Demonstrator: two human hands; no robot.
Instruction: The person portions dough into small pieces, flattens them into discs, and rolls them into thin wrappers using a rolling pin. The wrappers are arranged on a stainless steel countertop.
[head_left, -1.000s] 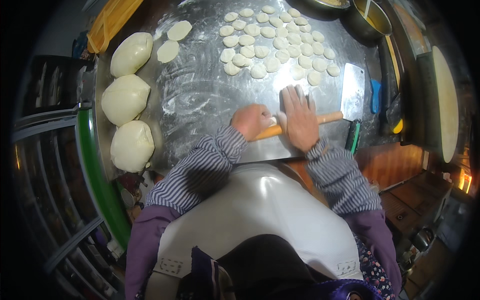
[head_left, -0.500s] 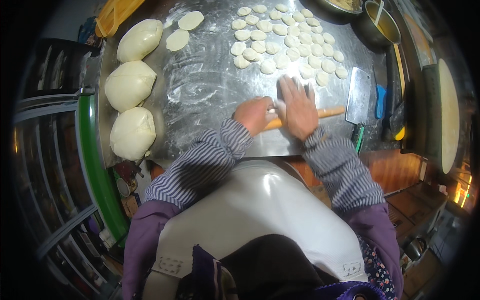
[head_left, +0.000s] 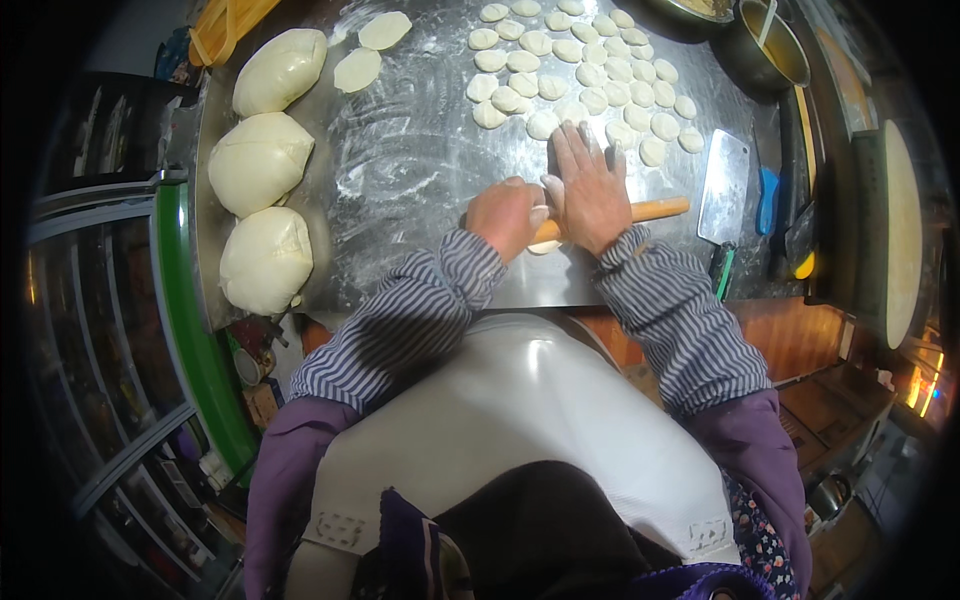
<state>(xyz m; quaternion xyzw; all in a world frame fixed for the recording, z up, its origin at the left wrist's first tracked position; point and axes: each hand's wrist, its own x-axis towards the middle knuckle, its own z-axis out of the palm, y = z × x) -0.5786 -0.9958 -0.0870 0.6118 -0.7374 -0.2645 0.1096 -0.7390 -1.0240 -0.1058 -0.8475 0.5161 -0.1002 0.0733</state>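
Note:
My right hand (head_left: 590, 198) lies flat across a wooden rolling pin (head_left: 660, 209), palm on it and fingers stretched forward. Under the pin's left part, the pale edge of a small dough round (head_left: 545, 247) shows. My left hand (head_left: 505, 217) is closed beside it, seemingly pinching the round's edge; its fingertips are mostly hidden. Ahead of my hands, many small flattened dough pieces (head_left: 590, 74) are spread on the floured metal table (head_left: 400, 230). Two thin rolled wrappers (head_left: 357, 71) lie at the far left.
Three large dough lumps (head_left: 265, 262) line the table's left edge. To the right lie a cleaver (head_left: 724, 188) and a blue-handled tool (head_left: 767, 200). A metal pot (head_left: 775, 62) stands at the far right, near a bowl (head_left: 690, 10).
The rolling pin has shifted slightly and sits more level, and the dough round's near edge now shows below it. My right hand has moved slightly left; my left hand stays closed beside it.

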